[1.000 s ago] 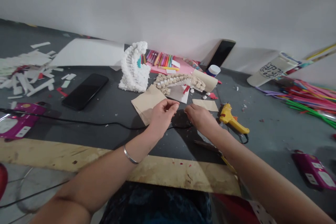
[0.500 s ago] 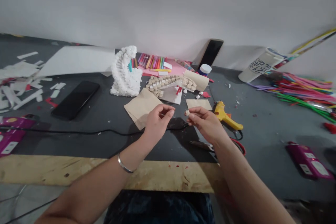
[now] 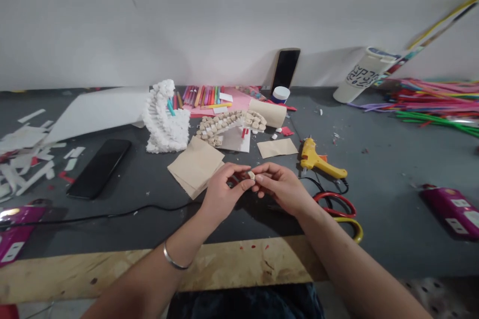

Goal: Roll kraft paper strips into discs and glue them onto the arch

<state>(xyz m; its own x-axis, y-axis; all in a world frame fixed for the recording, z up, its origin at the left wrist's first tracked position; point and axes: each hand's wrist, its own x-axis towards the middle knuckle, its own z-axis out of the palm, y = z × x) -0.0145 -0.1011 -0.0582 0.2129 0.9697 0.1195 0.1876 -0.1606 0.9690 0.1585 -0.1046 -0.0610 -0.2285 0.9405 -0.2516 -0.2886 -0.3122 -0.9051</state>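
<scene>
Between my fingertips is a small beige roll of paper [image 3: 251,175], partly covered by them. My left hand [image 3: 221,194] pinches it from the left and my right hand [image 3: 285,189] from the right. Beyond them lies a curved piece [image 3: 224,122] studded with similar beige paper rolls, partly over a white card [image 3: 239,143]. Stacked beige paper squares [image 3: 194,164] lie just past my left hand. A smaller beige strip [image 3: 277,148] lies beyond my right hand. Red and yellow-handled scissors [image 3: 354,204] lie partly hidden beside my right wrist.
A yellow glue gun [image 3: 320,159] lies right of my hands. A black phone [image 3: 100,167] and white scraps [image 3: 22,159] are at left. Behind stand a white textured arch [image 3: 164,122], markers [image 3: 204,95] and a leaning phone [image 3: 286,70]. A cable [image 3: 112,214] crosses the table.
My hands have come together, and my left fingers now touch the paper roll that my right hand was holding alone. The camera view has shifted slightly, showing more of the scissors' handles.
</scene>
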